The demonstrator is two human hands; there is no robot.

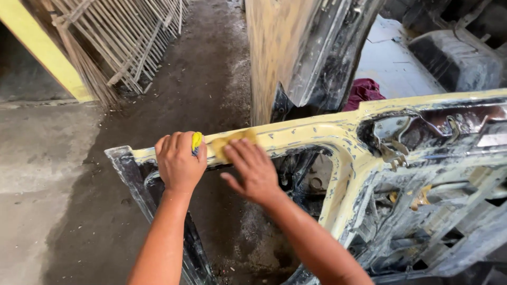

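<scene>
We see a stripped car door, its dark metal scuffed and coated in patchy yellowish filler, lying flat with the window frame toward us. The left hand is clenched around a small yellow tool (only its rounded top shows) at the frame's upper rail. The right hand lies flat, fingers extended, pressing a tan sheet of sandpaper onto that rail. A dark red rag sits beyond the door.
</scene>
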